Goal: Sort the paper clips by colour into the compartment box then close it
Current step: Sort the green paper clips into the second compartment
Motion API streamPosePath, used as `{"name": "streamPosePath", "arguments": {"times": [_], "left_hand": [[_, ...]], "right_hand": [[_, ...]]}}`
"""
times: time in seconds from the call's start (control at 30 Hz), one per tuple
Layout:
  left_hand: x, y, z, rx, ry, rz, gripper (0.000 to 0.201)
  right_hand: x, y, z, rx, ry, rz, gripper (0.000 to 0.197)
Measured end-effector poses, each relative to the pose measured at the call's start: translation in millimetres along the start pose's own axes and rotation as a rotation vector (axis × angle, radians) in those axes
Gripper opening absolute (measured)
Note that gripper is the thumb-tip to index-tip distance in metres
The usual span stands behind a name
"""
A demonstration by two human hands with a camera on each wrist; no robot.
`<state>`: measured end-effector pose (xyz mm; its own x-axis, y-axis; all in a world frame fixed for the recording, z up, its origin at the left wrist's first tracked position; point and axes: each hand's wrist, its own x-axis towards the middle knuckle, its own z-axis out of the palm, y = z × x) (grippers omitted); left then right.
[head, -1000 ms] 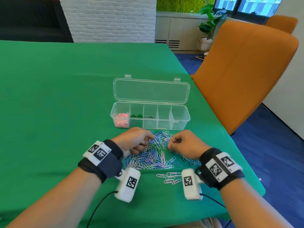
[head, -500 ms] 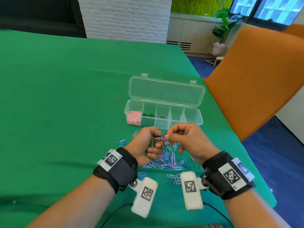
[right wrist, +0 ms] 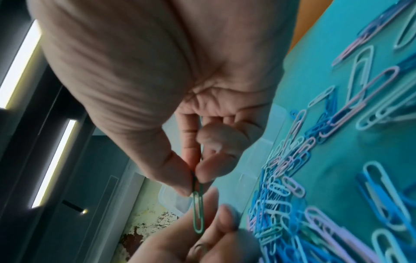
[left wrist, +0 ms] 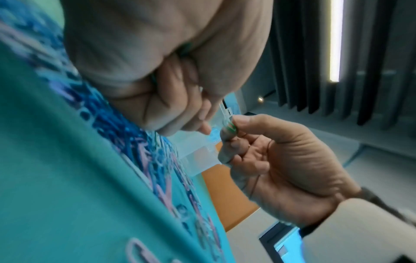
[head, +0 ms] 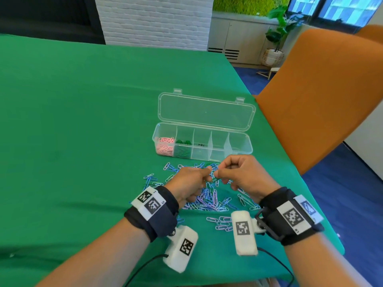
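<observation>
Above a pile of blue, light blue and lilac paper clips (head: 209,199), my two hands meet. My right hand (head: 217,175) pinches one green paper clip (right wrist: 198,211) between thumb and forefinger, and its free end lies against the fingertips of my left hand (head: 207,172). The left hand's fingers are curled, with green clips (left wrist: 185,49) showing in the fist. Just beyond stands the clear compartment box (head: 240,146) with its lid (head: 207,112) folded back. Pink clips (head: 164,146) fill its leftmost compartment and green clips (head: 183,147) the one beside it. I see nothing in the other three.
The green tablecloth (head: 83,121) stretches wide to the left and back. An orange chair (head: 321,100) stands close against the table's right edge. A few lilac clips (head: 222,223) lie apart near the front edge, between the wrist cameras and their cables.
Both hands rose off the pile and came together. The right hand picked out a green clip and brought it to the left hand's fingertips.
</observation>
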<state>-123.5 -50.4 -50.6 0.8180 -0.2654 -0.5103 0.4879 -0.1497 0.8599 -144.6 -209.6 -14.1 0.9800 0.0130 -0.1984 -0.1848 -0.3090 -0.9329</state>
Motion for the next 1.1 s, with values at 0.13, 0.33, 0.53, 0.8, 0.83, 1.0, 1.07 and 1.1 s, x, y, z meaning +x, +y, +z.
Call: {"name": "streamPosePath", "arguments": {"times": [0.13, 0.33, 0.53, 0.8, 0.83, 1.0, 1.07, 1.1], "left_hand": [[-3.0, 3.6, -0.5, -0.294, -0.158, -0.159, 0.038], [-1.7, 15.2, -19.5, 0.013, 0.032, 0.021, 0.037], [1.5, 31.8, -21.5, 0.747, 0.051, 0.238, 0.008], [5.6, 31.4, -17.8, 1.082, 0.061, 0.270, 0.006], [4.7, 31.5, -18.3, 1.080, 0.063, 0.277, 0.009], [1.0, 29.1, -25.0, 0.836, 0.056, 0.270, 0.013], [-0.6, 26.0, -28.2, 0.668, 0.012, 0.215, 0.015], [-1.9, 23.8, -28.6, 0.563, -0.011, 0.169, 0.016]], "right_hand": [[-2.0, -5.4, 9.6, -0.040, -0.008, -0.056, 0.013], [10.2, 15.3, -9.9, -0.572, 0.160, 0.061, 0.016], [11.8, 12.0, 24.2, -0.679, 0.035, 0.004, 0.014], [11.5, 17.8, 17.1, -0.667, -0.084, 0.081, 0.015], [11.5, 18.9, 16.0, -0.657, -0.094, 0.082, 0.017], [10.3, 14.9, 6.5, -0.496, -0.078, 0.080, 0.012], [9.9, 11.3, 1.3, -0.390, -0.050, 0.078, 0.009], [9.5, 9.5, -0.3, -0.325, -0.027, 0.082, 0.008]]}}
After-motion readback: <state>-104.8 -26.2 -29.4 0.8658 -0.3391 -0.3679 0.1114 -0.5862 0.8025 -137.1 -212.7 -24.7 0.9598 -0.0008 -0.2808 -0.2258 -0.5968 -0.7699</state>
